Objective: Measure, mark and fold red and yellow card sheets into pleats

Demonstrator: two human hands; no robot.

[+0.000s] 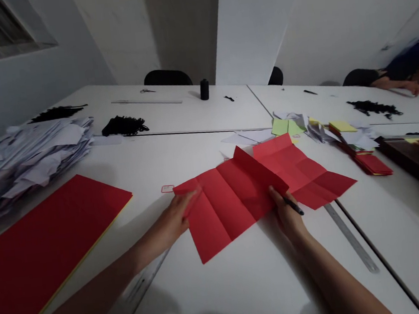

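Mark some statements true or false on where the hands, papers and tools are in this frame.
1. The right hand holds a pen and the creased paper. True.
2. The left hand holds scissors. False: the left hand is at the creased paper's left edge; the scissors lie across the table.
3. The black cylinder stands upright. True.
4. The grey ruler lies on the red stack. False: the grey ruler is on the table, right of the right hand; the red stack is at left.

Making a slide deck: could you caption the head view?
Left hand touching a creased red sheet; right hand holding the sheet and a black pen.
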